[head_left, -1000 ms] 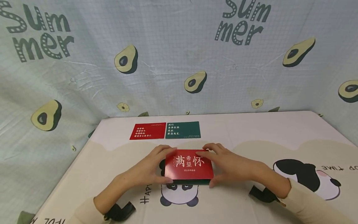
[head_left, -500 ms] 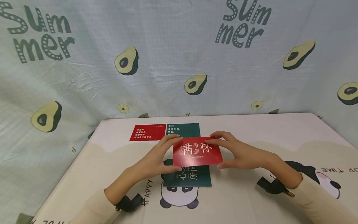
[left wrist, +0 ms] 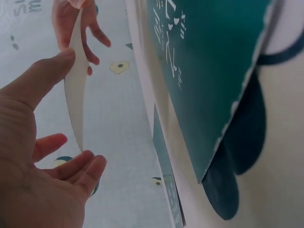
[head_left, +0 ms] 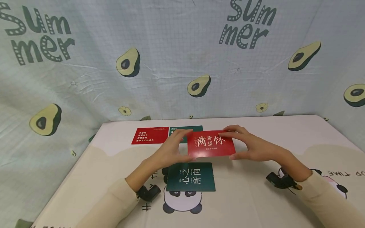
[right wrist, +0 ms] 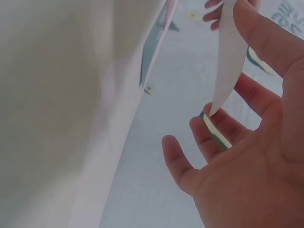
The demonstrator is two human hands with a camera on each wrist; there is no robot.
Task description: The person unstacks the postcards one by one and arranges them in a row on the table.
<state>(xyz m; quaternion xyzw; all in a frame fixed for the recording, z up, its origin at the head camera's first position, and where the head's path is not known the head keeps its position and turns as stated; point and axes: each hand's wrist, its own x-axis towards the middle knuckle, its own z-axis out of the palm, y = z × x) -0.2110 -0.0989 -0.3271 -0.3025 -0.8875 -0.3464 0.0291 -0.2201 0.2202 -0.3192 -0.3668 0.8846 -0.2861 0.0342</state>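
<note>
Both hands hold a red card (head_left: pixel 211 152) with white Chinese lettering up above the table. My left hand (head_left: pixel 169 150) pinches its left side, thumb at the near corner and fingers at the far one. Its right side is pinched the same way by my right hand (head_left: pixel 252 147). From the wrist views the card's pale underside (left wrist: pixel 76 95) shows, slightly bowed between the fingers. A dark green card (head_left: pixel 203 185) with white lettering lies flat on the table, nearer to me, over a printed panda.
At the table's far left, another red card (head_left: pixel 149 135) lies side by side with a second green card (head_left: pixel 186 127), which the left hand and held card partly cover. A pale printed cloth (head_left: pixel 242 85) hangs behind the table (head_left: pixel 245 202).
The hands have lifted the red card off the green card and carried it away from me and to the right. The green card beneath is now uncovered; the far cards stay put.
</note>
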